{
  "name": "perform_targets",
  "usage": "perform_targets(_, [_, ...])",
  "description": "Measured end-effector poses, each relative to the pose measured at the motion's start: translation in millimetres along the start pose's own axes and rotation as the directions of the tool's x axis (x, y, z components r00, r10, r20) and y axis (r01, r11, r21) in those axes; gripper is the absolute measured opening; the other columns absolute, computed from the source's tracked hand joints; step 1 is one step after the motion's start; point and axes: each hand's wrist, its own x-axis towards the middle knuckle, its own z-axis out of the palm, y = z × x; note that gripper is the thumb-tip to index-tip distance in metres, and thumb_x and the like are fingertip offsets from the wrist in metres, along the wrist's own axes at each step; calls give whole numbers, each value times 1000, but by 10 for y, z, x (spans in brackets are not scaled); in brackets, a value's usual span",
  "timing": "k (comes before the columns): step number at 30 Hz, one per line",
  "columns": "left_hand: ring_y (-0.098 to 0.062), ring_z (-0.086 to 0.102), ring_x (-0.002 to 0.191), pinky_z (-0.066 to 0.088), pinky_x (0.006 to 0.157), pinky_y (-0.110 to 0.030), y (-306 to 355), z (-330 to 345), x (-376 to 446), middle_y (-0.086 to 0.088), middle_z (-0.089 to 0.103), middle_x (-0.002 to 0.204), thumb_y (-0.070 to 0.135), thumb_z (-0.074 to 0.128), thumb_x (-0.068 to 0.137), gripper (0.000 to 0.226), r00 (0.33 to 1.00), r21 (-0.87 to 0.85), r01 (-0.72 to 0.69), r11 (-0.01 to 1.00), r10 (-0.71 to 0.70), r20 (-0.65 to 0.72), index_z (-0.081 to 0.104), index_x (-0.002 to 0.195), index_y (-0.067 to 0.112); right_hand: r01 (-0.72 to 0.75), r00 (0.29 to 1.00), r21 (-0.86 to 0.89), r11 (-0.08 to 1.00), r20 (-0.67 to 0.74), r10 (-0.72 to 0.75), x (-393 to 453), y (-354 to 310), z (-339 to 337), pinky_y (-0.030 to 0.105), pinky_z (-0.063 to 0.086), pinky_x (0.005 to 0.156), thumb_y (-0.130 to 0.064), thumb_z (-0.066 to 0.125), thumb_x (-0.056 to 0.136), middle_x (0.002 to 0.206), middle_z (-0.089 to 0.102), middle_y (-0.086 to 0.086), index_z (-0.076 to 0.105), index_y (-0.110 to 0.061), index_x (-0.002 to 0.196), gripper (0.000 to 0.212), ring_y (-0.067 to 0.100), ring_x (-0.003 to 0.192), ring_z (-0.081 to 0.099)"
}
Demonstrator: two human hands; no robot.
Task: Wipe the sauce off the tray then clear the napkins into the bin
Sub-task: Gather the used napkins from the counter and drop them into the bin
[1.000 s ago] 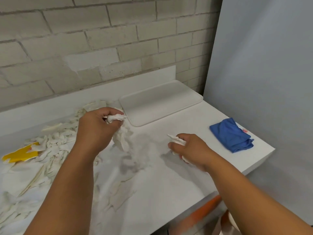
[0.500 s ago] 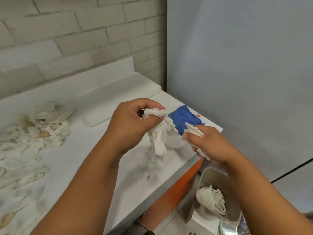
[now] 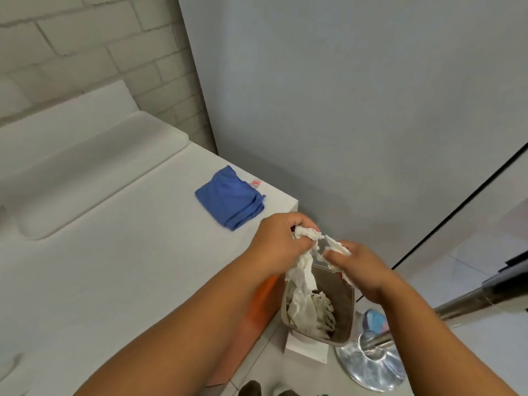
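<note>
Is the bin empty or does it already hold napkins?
Not empty. The bin beside the counter already has crumpled white napkins at its bottom, well below the rim.

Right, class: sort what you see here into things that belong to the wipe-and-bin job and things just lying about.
Job: white tray; napkins in left hand; napkin in right hand; bin holding used napkins.

Lying about: folded blue cloth; metal stand base; orange panel.

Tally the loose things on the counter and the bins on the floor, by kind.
Blue cloth: 1
White tray: 1
Bin: 1
Total: 3
</note>
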Motion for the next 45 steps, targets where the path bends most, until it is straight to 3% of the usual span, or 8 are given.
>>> perform_targets(6, [-12,65,85,49,72,-19,-336,536,360,5,71,95,9,62,81,19,993,97,69,993,-78,88,67,82,28,-163,987,-83,983,-12,163,412,493,-21,37,52,69,-43,66,59,82,72,12,68,-14,83,39,23,71,63])
perform_targets(10, [-15,64,84,54,78,-30,-660,812,543,9,68,86,15,59,77,20,974,232,161,959,-192,119,62,73,35,-275,961,-103,956,-10,276,614,746,26,38,55,76,-35,68,77,93,72,16,67,-11,89,27,30,84,69])
perform_targets(15, [-23,63,90,52,76,-28,-931,1086,632,-7,67,105,8,57,86,21,921,203,324,924,-358,155,67,101,18,-417,909,-104,903,-33,416,728,1003,84,41,56,83,-38,68,70,97,70,13,63,-17,87,28,31,91,68])
perform_targets(22, [-23,57,112,50,94,-29,-1042,1134,650,-3,54,130,9,50,91,43,792,217,487,846,-532,300,53,131,25,-423,904,-202,883,-28,427,798,1031,64,39,55,87,-37,60,83,108,69,9,66,-16,107,33,28,97,65])
perform_targets(25, [-23,54,113,47,96,-29,-927,1045,603,-4,53,127,9,46,93,38,824,334,400,854,-494,277,54,129,21,-360,933,-256,897,-77,352,791,861,49,31,51,69,-29,57,84,86,66,8,65,-13,90,18,27,78,61])
perform_targets(32, [-17,55,110,46,96,-31,-330,635,311,2,50,130,22,44,95,31,978,316,76,946,-133,163,56,124,26,-32,958,-260,965,-285,-45,570,166,33,36,48,71,-21,53,88,73,64,7,58,-11,78,15,31,75,61])
perform_targets(38, [-4,54,79,41,69,-9,-13,-5,-49,5,59,95,18,55,91,9,984,187,-70,980,99,-149,63,96,18,299,917,-251,921,-190,-350,276,-547,352,29,35,55,-19,51,93,57,52,-4,49,-20,63,30,12,56,48])
perform_targets(45, [-4,60,83,46,72,-9,-316,-847,-691,12,64,91,22,58,91,8,926,160,94,983,-28,-376,66,94,22,519,850,-338,785,104,-517,-73,-988,1085,17,39,51,-27,54,92,61,60,-4,58,-26,75,17,6,56,51])
